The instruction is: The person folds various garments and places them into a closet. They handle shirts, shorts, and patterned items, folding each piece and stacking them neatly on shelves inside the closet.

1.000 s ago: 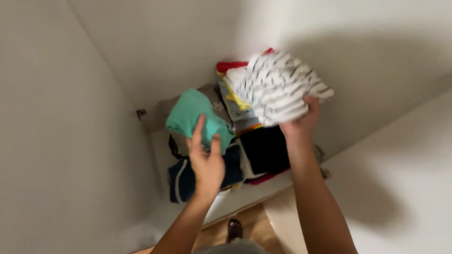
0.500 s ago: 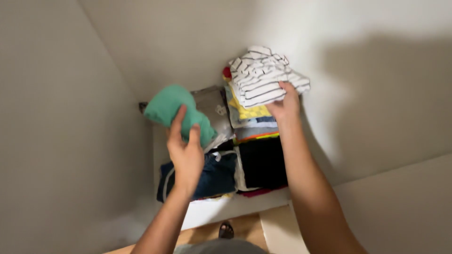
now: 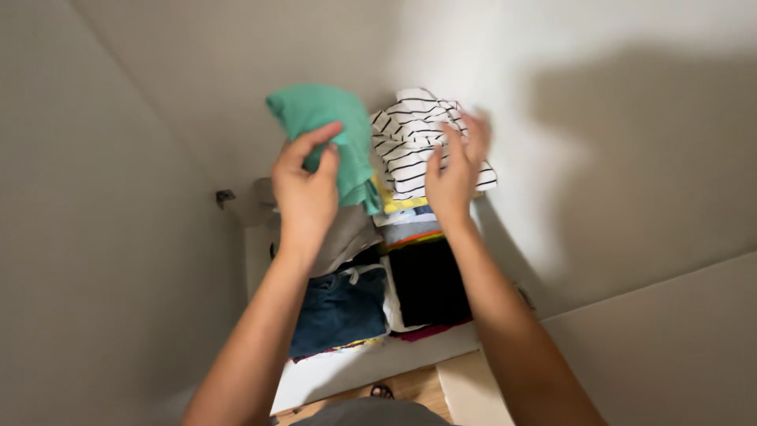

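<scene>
The left hand [image 3: 306, 189] is holding a folded green garment [image 3: 325, 126] up in front of the white closet wall [image 3: 197, 87], thumb and fingers pinching its lower right part — the bundle's long axis is running up-left to down-right, its rounded end pointing toward the upper left. Just beside it, the right hand [image 3: 451, 170] is lying on a folded black-and-white striped shirt [image 3: 410, 142], fingers spread and slightly blurred, not gripping the cloth. The striped shirt is sitting on top of a stack of folded clothes [image 3: 406, 213] against the back wall, its stripes running roughly left to right and its right edge close to the wall. Below the green garment a grey folded piece [image 3: 347, 237] and dark blue jeans [image 3: 339, 308] are lying on the white shelf [image 3: 355, 367], with a black folded garment [image 3: 430, 280] beside them — the shelf's front edge is showing a bare strip, and open wall is reaching away to the left.
</scene>
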